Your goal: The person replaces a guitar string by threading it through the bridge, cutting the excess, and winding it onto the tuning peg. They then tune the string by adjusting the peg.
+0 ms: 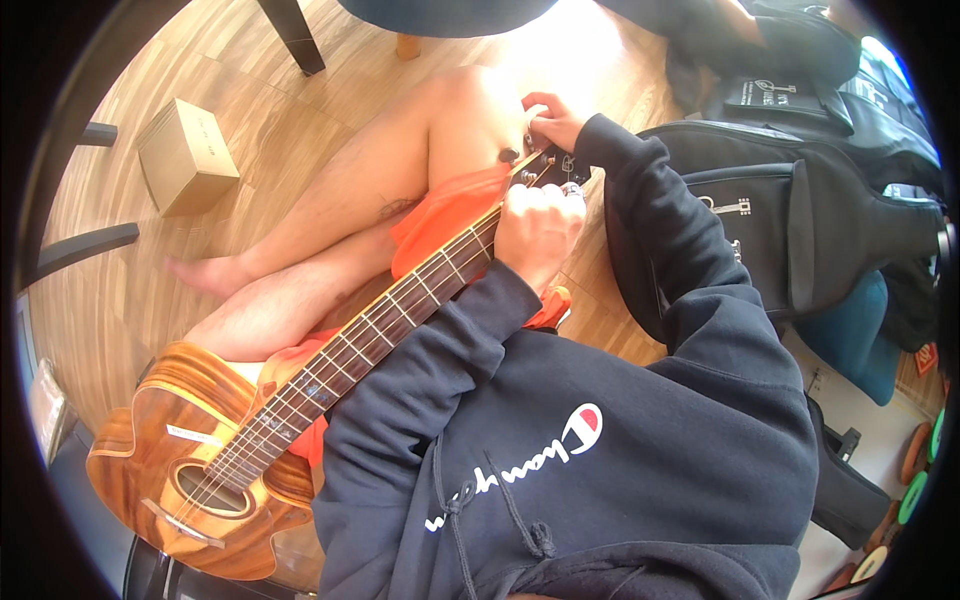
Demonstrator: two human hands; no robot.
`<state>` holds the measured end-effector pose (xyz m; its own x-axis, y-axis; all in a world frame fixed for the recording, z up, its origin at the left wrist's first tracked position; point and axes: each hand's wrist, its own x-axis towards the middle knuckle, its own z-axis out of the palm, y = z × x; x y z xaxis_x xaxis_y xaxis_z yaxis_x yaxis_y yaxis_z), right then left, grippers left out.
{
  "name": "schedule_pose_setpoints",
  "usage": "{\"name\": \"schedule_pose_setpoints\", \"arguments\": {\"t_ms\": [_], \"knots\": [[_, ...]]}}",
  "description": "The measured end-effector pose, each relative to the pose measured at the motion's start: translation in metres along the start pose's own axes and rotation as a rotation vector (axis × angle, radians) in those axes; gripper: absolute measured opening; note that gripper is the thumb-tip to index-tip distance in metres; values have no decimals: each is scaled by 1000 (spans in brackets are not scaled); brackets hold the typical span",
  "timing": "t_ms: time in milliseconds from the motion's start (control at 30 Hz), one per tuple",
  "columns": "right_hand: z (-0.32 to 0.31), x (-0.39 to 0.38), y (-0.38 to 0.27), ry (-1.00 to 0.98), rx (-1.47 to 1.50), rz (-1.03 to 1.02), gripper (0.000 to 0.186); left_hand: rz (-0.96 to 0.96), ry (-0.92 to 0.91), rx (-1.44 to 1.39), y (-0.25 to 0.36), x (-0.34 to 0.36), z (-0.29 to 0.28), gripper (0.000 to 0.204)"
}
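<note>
An acoustic guitar with a glossy striped-wood body lies across my lap. Its body is at the lower left, and its neck slants up to the right. My left hand is closed round the neck just below the dark headstock. At the far side of the headstock is my right hand, its fingers bent in at a tuning peg. The fingertips partly cover that peg. Another dark tuning peg sticks out beside it. Strings run from the headstock over the round sound hole.
On the wooden floor at the left stands a cardboard box, near dark chair legs. A blue seat is at the top. Black guitar bags fill the right side, close to my right arm. Beneath them shows a blue chair.
</note>
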<state>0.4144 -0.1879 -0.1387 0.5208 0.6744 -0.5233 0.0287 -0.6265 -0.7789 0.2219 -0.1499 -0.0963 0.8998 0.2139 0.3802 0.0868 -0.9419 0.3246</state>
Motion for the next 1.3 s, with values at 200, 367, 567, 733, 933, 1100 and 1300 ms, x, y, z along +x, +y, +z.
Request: {"name": "schedule_pose_setpoints", "arguments": {"t_ms": [200,367,567,733,933,1100,1300], "knots": [[-16,-2,-1,-170,232,33,32,-2,-11,-13,-3,0,-4,8],[-20,-10,0,-118,331,6,31,-6,-7,0,-2,0,-2,8],[-26,-20,1,-56,146,-36,37,-13,-17,-9,-2,1,-3,9],[-11,-17,-16,108,-435,-259,19,-5,-8,-29,-2,1,-1,10],[-37,3,-16,-202,-347,-201,24,-14,-9,-23,-3,1,-1,9],[-46,-11,-15,-105,-404,-116,28,-8,-23,-25,-3,2,-5,7],[-45,-22,-15,-39,-433,-323,26,-11,-37,-27,-3,2,-4,8]]}}
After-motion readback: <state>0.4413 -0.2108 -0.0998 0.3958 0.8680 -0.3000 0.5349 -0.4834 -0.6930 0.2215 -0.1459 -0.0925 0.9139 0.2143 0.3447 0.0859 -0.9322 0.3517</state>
